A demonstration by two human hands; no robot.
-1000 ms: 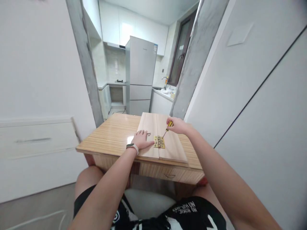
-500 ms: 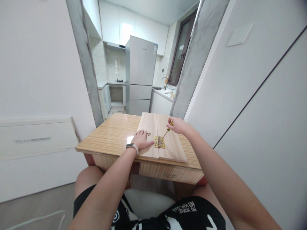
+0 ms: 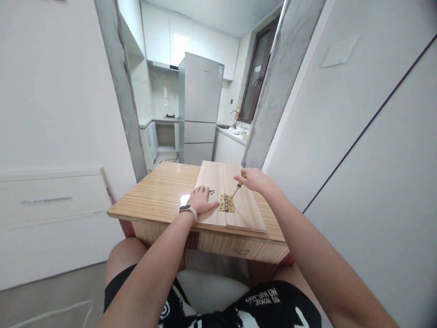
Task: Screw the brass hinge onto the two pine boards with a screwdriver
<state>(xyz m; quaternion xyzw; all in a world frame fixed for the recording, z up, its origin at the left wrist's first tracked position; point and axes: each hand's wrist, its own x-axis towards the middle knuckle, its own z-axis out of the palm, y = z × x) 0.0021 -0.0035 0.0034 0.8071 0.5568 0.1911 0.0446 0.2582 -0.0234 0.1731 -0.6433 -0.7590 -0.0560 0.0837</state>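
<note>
Two pale wooden boards lie side by side, the left board (image 3: 210, 174) touching the right board (image 3: 247, 214). A brass hinge (image 3: 226, 203) spans their seam near the front. My left hand (image 3: 201, 199) lies with spread fingers on the left board, its thumb at the hinge's left edge. In my right hand (image 3: 251, 179) is a screwdriver (image 3: 240, 183) with a yellow and black handle, held tilted, its tip at the hinge's upper right part. A few small screws (image 3: 212, 192) rest on the left board beside my left fingers.
The boards lie on a wood-grain table (image 3: 153, 191) with a drawer (image 3: 244, 248) in front. Beyond it are a grey fridge (image 3: 203, 91) and a sink counter (image 3: 232, 134). A white panel (image 3: 375, 136) stands close on the right.
The fingers of my right hand have shifted on the screwdriver handle, with one finger now extended to the left. My left hand stays in place.
</note>
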